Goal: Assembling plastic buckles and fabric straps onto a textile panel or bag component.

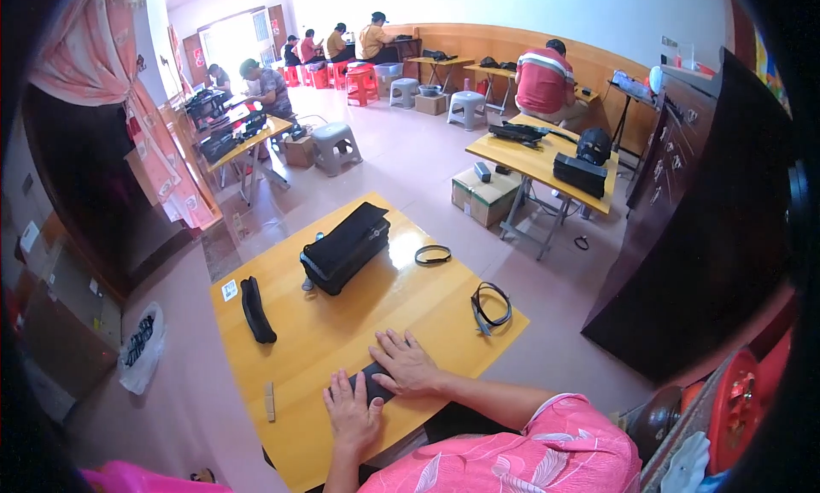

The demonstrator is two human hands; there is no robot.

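Observation:
Both hands lie flat on a dark grey, strip-like piece (372, 384) near the front edge of the yellow table (312, 433). My left hand (354, 413) presses on its left end with the fingers stretched out. On its right end rests my right hand (408, 365), palm down and fingers spread. Much of the piece is hidden under the hands, so I cannot tell its exact kind. Beyond them stands a bulky black fabric bundle (346, 249). A narrow black padded piece (256, 311) lies to the left.
A black band loop (433, 255) and a coiled black strap (491, 309) lie on the right of the table. A beige strip (270, 402) is at its left edge. Another worktable (547, 151) holds black goods. Several people sit working farther back, among grey stools (336, 147).

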